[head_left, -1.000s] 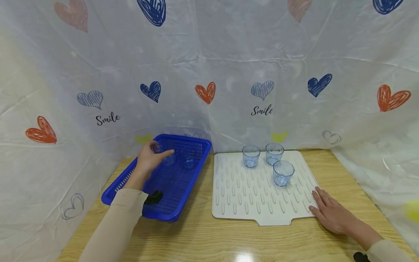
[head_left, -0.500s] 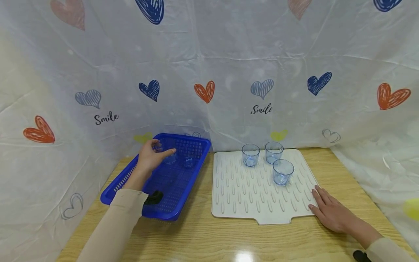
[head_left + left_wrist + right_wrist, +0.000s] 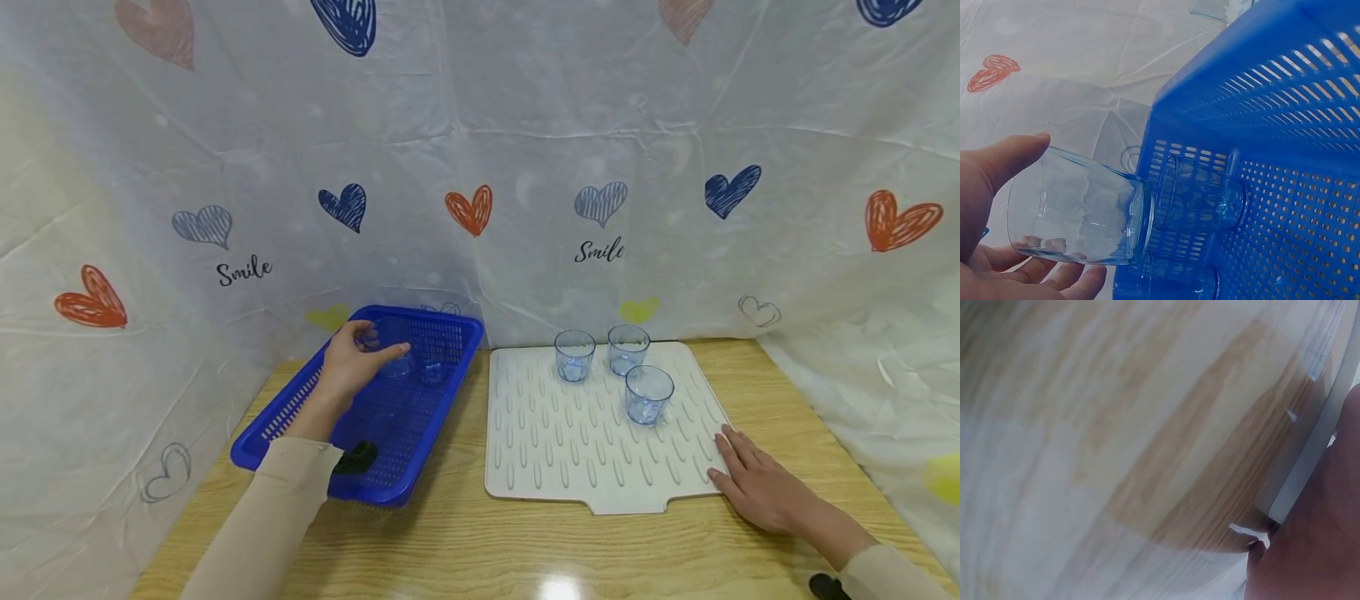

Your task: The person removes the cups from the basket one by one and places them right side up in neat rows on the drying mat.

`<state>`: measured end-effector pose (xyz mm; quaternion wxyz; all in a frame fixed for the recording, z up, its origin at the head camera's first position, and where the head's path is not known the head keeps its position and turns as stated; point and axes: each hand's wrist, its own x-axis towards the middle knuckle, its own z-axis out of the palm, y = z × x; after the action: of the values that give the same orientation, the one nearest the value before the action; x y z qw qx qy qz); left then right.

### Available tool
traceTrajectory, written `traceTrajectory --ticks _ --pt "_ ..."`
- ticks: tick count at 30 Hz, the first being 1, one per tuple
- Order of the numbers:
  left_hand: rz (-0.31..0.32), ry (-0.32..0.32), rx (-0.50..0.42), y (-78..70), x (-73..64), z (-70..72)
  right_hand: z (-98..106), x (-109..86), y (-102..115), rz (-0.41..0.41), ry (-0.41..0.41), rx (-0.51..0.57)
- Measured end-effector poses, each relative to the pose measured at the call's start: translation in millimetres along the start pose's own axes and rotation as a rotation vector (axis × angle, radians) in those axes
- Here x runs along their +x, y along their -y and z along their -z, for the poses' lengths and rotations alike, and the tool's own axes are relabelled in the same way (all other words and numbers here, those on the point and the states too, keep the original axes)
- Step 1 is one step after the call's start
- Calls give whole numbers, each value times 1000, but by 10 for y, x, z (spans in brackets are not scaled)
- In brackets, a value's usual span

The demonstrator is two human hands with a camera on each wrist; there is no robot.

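In the head view my left hand (image 3: 352, 362) is over the far part of the blue plastic basket (image 3: 408, 467). It grips a clear bluish glass tumbler (image 3: 1079, 206), thumb on one side and fingers on the other, as the left wrist view shows. Two more tumblers are in the basket beyond it, one glass (image 3: 1200, 194) just past the held one and another glass (image 3: 1179, 278) lower in that view. My right hand (image 3: 765, 487) lies with extended fingers at the right edge of the white ridged drying mat (image 3: 540, 433).
Three matching glasses stand on the mat: a back-left glass (image 3: 574, 358), a back-right glass (image 3: 627, 352) and a nearer glass (image 3: 648, 396). The wooden table (image 3: 480, 550) meets a heart-printed curtain (image 3: 525, 167) behind basket and mat.
My left hand has shifted slightly to the right inside the basket with the tumbler in its grip. My right hand and the glasses on the mat stay put.
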<state>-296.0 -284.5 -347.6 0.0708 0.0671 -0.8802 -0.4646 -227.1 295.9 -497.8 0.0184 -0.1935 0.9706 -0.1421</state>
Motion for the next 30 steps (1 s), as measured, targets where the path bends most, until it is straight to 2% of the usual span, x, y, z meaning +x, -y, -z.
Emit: traceTrajectory --ticks 8,16,23,30 --pt "-6 27 11 -11 -35 -31 -29 5 -41 -12 22 30" --pt "-10 33 2 -34 -59 -73 -66 -11 -57 10 -43 39" --pt "-24 42 -13 -68 -71 -119 -20 -5 -19 -7 8 21" --pt "-28 54 -22 -77 -80 -137 2 -13 16 -8 5 21"
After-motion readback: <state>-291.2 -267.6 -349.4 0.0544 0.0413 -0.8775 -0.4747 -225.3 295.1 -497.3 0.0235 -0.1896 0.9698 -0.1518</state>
